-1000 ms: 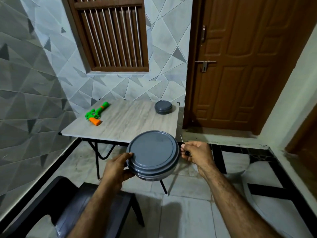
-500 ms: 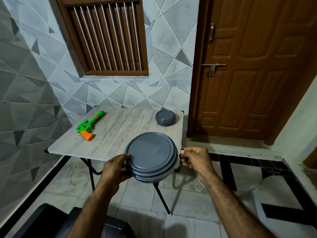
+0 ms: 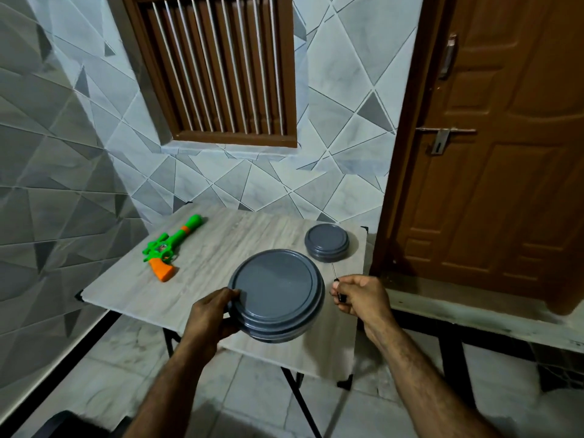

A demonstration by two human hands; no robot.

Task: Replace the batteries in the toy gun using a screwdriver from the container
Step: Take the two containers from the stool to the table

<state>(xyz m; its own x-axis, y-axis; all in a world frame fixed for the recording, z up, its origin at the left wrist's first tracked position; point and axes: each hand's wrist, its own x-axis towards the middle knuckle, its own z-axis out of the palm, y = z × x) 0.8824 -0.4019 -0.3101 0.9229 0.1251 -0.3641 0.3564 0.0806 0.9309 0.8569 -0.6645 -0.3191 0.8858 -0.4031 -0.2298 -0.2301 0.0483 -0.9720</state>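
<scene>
My left hand [image 3: 211, 314] is gripping the lidded container [image 3: 275, 298] over the desk's [image 3: 227, 245] near edge. My right hand [image 3: 360, 295] is pinching the screwdriver [image 3: 335, 281]. The toy gun [image 3: 167, 248] is lying far left. I should be lowering the container flat.

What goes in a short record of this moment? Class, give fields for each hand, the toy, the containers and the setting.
Left hand: grips the large grey container by its rim
Right hand: pinches a small screwdriver, shaft pointing up
Large grey container: lid on; resting or lifted, cannot tell
Toy gun: green and orange, lying untouched at the table's far left
Small container: grey, lidded, at the table's far right
Setting: tiled wall, barred window, brown door at right
</scene>
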